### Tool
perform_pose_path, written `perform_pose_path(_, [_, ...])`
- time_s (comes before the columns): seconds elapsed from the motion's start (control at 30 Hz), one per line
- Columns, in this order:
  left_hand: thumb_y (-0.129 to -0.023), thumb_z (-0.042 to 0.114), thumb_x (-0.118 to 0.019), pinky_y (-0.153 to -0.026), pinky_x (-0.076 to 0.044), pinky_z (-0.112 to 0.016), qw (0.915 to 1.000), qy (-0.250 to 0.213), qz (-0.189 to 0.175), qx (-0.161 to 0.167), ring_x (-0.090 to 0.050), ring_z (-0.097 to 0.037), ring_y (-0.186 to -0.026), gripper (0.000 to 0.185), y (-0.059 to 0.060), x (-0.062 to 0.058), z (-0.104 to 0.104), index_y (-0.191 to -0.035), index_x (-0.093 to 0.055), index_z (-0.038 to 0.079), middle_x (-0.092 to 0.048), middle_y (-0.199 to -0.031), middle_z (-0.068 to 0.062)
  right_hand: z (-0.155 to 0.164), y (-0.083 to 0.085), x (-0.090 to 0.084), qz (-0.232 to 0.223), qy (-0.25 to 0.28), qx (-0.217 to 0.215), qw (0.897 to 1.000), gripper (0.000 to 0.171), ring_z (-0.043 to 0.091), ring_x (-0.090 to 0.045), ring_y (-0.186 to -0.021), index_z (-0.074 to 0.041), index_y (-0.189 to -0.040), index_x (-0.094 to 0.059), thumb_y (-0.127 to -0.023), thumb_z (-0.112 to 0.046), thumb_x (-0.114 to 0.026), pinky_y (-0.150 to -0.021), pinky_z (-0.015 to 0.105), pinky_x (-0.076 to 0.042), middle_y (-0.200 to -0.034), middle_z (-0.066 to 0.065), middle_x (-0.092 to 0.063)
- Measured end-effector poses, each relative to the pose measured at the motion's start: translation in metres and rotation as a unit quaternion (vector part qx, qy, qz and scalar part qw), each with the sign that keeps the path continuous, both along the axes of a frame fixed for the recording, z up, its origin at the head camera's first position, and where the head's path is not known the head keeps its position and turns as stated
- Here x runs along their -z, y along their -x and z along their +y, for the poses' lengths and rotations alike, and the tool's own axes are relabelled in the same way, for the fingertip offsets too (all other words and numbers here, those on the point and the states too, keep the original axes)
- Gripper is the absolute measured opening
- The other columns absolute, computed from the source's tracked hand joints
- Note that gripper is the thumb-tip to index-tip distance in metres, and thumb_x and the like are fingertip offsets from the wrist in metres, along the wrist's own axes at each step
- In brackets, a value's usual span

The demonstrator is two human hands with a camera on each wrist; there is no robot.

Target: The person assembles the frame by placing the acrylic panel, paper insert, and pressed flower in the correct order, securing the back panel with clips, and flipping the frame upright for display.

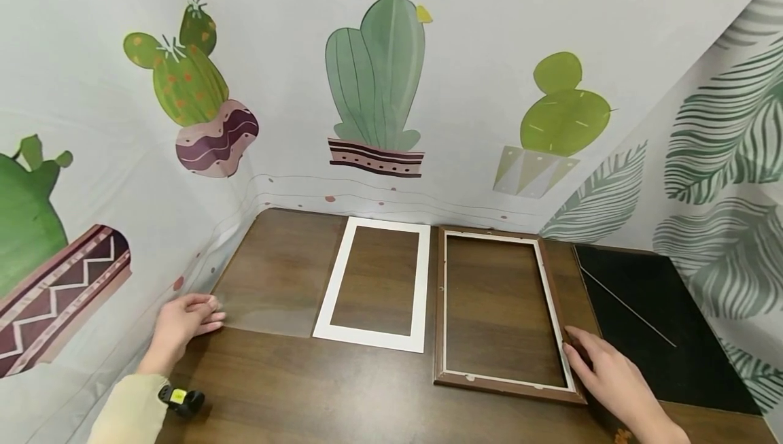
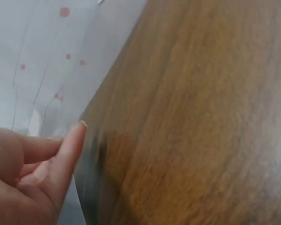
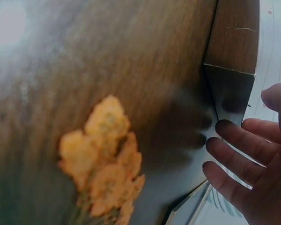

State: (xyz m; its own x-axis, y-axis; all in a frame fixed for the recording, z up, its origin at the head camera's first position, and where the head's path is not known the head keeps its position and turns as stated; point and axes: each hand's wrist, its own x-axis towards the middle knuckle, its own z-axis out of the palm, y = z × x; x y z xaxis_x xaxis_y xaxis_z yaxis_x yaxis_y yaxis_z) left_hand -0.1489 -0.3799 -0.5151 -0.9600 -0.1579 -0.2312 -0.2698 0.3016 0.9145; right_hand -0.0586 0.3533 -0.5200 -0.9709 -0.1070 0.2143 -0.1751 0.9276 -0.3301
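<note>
My left hand (image 1: 186,320) pinches the near left corner of a clear sheet (image 1: 275,274) that lies on the wooden table. In the left wrist view, thumb and forefinger meet at that corner (image 2: 86,150). To the sheet's right lies a white mat (image 1: 367,339) with a rectangular opening. Beside it is a brown picture frame (image 1: 510,387), its inner lip pale. My right hand (image 1: 612,372) is at the frame's right side near the front corner. In the right wrist view, its fingers (image 3: 239,173) are extended and spread along the frame's outer side (image 3: 234,37).
A black backing board (image 1: 691,335) with a thin rod (image 1: 630,306) across it lies right of the frame. Orange flowers (image 3: 103,164) show at the table's near side. Cactus-printed cloth (image 1: 459,77) hangs behind and left of the table (image 1: 367,403).
</note>
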Motion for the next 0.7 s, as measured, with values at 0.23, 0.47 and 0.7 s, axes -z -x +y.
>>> perform_pose_path(0.23, [-0.106,0.006,-0.059,-0.076,-0.064,-0.029,0.9886,-0.145,-0.005,-0.04,-0.077,-0.012,-0.081,0.04,-0.005,-0.004,-0.005,-0.138,-0.051,-0.017,-0.077,-0.093,0.005,-0.001,0.0,0.002,0.021,0.001,-0.009,1.0,0.033,0.045,-0.071,-0.101,-0.003,-0.127,-0.067,-0.098,-0.016,-0.072,-0.076,0.064,-0.058,-0.117,0.023,-0.072])
perform_pose_path(0.47, [-0.105,0.003,-0.061,-0.076,-0.064,-0.027,0.9734,-0.226,0.011,-0.037,-0.078,-0.012,-0.083,0.024,-0.009,-0.008,-0.003,-0.097,-0.075,0.022,-0.079,-0.091,0.003,0.0,0.001,0.003,0.043,0.001,-0.018,0.999,0.032,0.043,-0.072,-0.098,-0.004,-0.126,-0.067,-0.095,-0.013,-0.073,-0.073,0.062,-0.059,-0.115,0.021,-0.072])
perform_pose_path(0.7, [-0.104,0.003,-0.062,-0.077,-0.064,-0.026,0.9668,-0.253,0.018,-0.029,-0.078,-0.014,-0.085,0.029,-0.013,-0.018,0.008,-0.095,-0.079,0.024,-0.079,-0.094,0.001,-0.001,0.006,0.001,0.099,-0.021,-0.032,0.994,0.031,0.036,-0.065,-0.091,-0.002,-0.119,-0.07,-0.089,-0.006,-0.076,-0.073,0.056,-0.052,-0.104,0.015,-0.071])
